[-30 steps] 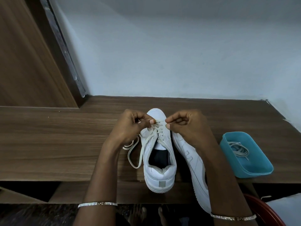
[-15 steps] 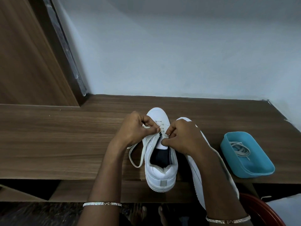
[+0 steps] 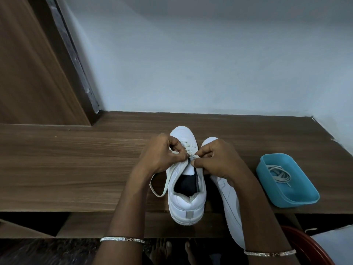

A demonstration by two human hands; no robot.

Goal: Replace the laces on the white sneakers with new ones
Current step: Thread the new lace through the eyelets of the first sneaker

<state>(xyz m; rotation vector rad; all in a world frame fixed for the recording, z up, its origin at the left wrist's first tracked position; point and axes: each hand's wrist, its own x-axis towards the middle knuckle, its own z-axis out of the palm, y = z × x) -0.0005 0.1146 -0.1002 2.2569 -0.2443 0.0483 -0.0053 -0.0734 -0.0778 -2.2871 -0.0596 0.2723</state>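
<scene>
Head camera, looking down at a wooden desk set against a pale wall. A white sneaker stands upright near the front edge, heel toward the viewer and toe pointing away. Both hands meet over its eyelets, about midway up the tongue. The left hand has its fingers curled and pinches a cream lace between thumb and fingertip. The right hand is curled too, pinching the same lace just across the tongue. A loose loop of the lace hangs down the shoe's left side onto the desk. Only the crossings nearest the toe appear threaded, and the eyelets toward the ankle look bare. A second white sneaker lies on its side just right of the first, partly under the right forearm, with its lacing hidden. Further right, a blue tray holds another coiled lace. The task looks to be at an early or middle stage. Whether the pinched lace is coming out or going in cannot be told.
</scene>
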